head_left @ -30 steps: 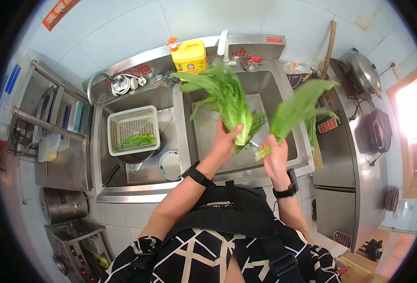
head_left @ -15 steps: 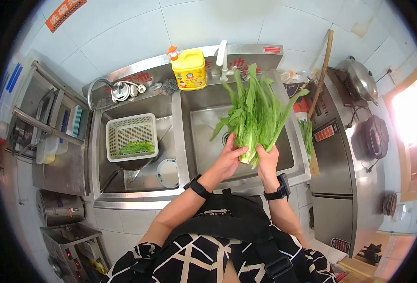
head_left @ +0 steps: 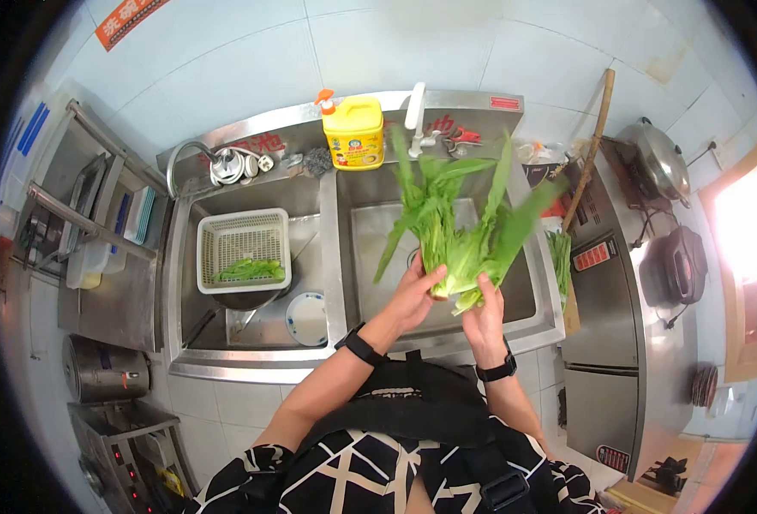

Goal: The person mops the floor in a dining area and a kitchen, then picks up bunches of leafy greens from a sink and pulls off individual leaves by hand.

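Above the right sink basin [head_left: 370, 248] I hold a bunch of long-leafed green lettuce [head_left: 451, 223], its pale stem ends toward me and its leaves pointing away. My left hand [head_left: 414, 293] is closed round the stems on the left side. My right hand [head_left: 484, 319] grips the stem end on the right, thumb on top. The leaves spread apart into a left and a right part, and the right-hand leaves are smeared by motion. In the left basin, a white plastic basket [head_left: 286, 253] contains a few green leaves [head_left: 251, 270].
A yellow detergent jug [head_left: 354, 137] and a white faucet [head_left: 414, 116] stand at the sink's back. Beneath the basket is a dark pan [head_left: 245, 300], beside a white plate [head_left: 307, 319]. More greens [head_left: 560, 261] lie right of the sink, near a wooden stick [head_left: 591, 150] and a steel cabinet [head_left: 605, 343].
The lettuce leaves have spread wider, with the right part swinging out to the right. My right hand has come slightly lower and nearer me. The whole view has shifted a little.
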Available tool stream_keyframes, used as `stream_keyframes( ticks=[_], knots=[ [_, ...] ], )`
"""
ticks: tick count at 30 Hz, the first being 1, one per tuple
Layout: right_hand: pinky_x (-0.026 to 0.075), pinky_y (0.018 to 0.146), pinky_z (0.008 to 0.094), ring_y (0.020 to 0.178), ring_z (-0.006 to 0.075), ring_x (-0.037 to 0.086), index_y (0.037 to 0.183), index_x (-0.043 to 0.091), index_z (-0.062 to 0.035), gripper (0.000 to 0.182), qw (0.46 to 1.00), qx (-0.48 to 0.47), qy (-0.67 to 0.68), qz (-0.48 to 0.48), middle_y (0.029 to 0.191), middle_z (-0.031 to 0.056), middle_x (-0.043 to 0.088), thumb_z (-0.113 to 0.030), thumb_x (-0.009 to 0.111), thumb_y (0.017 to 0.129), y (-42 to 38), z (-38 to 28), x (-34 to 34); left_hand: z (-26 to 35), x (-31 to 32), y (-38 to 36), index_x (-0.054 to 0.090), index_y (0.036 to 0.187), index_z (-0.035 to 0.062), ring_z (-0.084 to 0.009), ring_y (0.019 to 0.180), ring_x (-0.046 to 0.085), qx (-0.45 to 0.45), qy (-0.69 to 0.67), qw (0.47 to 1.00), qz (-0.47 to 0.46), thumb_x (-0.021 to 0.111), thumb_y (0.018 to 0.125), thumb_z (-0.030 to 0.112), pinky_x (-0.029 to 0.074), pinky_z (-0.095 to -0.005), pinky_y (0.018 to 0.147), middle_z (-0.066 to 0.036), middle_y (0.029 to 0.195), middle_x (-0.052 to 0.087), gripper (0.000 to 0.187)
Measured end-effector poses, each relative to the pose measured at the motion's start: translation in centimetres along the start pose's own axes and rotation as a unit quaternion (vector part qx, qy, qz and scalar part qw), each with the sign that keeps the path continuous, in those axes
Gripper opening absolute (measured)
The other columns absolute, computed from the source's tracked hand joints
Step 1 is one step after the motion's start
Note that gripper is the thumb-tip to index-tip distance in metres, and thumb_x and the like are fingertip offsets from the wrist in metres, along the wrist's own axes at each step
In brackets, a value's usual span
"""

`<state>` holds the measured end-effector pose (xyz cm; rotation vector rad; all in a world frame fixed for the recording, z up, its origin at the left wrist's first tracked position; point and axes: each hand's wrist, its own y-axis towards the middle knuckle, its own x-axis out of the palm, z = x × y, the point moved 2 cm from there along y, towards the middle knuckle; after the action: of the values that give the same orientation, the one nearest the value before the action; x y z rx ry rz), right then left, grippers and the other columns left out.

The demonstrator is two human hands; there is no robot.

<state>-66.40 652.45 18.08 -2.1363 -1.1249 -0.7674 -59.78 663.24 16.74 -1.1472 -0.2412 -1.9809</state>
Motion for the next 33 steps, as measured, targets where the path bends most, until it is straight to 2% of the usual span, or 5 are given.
stream_keyframes(
  ticks=[4,15,17,23,33],
  knots=[
    [0.039,0.08,0.028,0.085,0.0134,0.049,0.104,0.046,-0.0115,0.027,0.994,0.069,0.08,-0.009,0.089,0.0011,0.052,-0.022,0.057,0.081,-1.5,1.1,0.0,0.2,0.2,0.2,0.043,0.112,0.0101,-0.012,0.089,0.052,-0.015,-0.11,0.993,0.027,0.051,0.087,0.022,0.043,-0.0285,0.073,-0.002,0.101,0.053,0.029],
    [0.041,0.062,0.0253,0.069,0.0125,0.045,0.096,0.043,-0.0076,0.021,0.998,-0.022,-0.059,0.004,0.078,0.001,0.043,-0.012,0.049,0.076,-5.4,-3.7,1.3,1.9,-1.5,0.8,0.038,0.118,0.009,-0.0165,0.094,0.053,0.107,-0.086,0.987,0.082,0.05,0.087,0.018,0.046,-0.0325,0.078,-0.005,0.107,0.052,0.035],
    [0.046,0.072,0.0292,0.081,0.0158,0.053,0.105,0.045,-0.001,0.027,0.985,0.021,-0.174,0.007,0.094,0.0065,0.052,-0.01,0.049,0.079,-2.9,-3.1,0.4,1.9,-0.2,0.0,0.035,0.122,0.0094,-0.017,0.097,0.053,0.042,-0.057,0.997,0.026,0.052,0.086,0.018,0.045,-0.0331,0.081,-0.005,0.11,0.051,0.041],
    [0.044,0.082,0.0305,0.095,0.0186,0.053,0.115,0.041,0.0014,0.036,0.984,0.112,-0.125,-0.051,0.106,0.0089,0.053,-0.013,0.052,0.084,-0.4,-1.2,2.0,1.2,1.9,-1.3,0.019,0.135,0.0096,-0.0183,0.116,0.038,0.025,-0.014,0.997,-0.076,0.05,0.078,-0.001,0.034,-0.0321,0.095,-0.006,0.128,0.037,0.065],
    [0.036,0.093,0.0349,0.106,0.0194,0.047,0.12,0.039,-0.007,0.04,1.0,-0.02,-0.005,0.016,0.114,0.0044,0.049,-0.008,0.052,0.082,-1.4,-1.1,2.0,1.4,2.0,-1.4,0.016,0.135,0.009,-0.0173,0.115,0.039,0.01,-0.086,0.996,-0.031,0.049,0.086,0.014,0.037,-0.0315,0.092,-0.006,0.128,0.036,0.059]
  ],
)
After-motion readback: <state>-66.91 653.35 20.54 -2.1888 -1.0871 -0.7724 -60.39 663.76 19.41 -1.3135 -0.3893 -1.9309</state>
